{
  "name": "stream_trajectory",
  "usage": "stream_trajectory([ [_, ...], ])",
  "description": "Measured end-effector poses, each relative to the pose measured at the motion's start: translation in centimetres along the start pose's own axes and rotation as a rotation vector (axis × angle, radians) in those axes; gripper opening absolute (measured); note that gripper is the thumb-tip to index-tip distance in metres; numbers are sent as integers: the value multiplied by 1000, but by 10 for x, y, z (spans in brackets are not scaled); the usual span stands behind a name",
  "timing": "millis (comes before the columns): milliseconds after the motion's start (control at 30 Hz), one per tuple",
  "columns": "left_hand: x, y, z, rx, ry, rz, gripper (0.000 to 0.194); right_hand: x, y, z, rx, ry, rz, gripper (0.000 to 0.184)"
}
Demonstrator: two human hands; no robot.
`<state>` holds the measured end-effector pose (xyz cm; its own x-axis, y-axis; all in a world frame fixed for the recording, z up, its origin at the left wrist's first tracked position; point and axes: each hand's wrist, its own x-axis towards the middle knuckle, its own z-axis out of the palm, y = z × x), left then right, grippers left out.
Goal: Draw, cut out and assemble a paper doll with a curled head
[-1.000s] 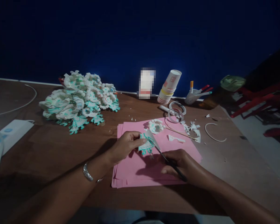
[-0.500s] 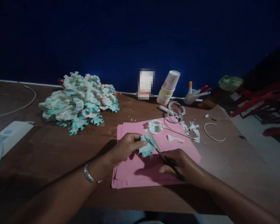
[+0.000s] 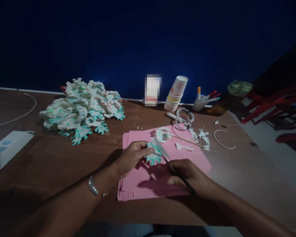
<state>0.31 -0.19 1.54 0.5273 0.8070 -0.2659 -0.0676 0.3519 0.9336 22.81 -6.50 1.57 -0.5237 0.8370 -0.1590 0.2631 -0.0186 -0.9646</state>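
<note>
Pinched between left-hand (image 3: 132, 158) thumb and fingers: a white paper figure with green outlines (image 3: 153, 158), held over the stacked pink sheets (image 3: 138, 189); right hand (image 3: 193, 176) grasps dark-handled scissors (image 3: 172, 168), blades at the figure's upper right side. Lower edge and feet look cut to shape, trimming seemingly partway, though dim light leaves unclear whether the pale strip there is blade or untrimmed margin. Scraps (image 3: 185, 147) lie right of a frilled paper piece (image 3: 163, 135); similar decorated pieces (image 3: 81, 115) heaped at left, apparently finished.
</note>
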Motion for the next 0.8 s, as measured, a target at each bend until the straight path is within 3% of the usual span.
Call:
stream_trajectory([
  [267,1,-4,-1,-47,-74,13,23,2,-1,0,106,-41,-3,46],
  [800,-3,-3,4,164,-39,-2,28,6,12,7,-96,97,-52,47],
])
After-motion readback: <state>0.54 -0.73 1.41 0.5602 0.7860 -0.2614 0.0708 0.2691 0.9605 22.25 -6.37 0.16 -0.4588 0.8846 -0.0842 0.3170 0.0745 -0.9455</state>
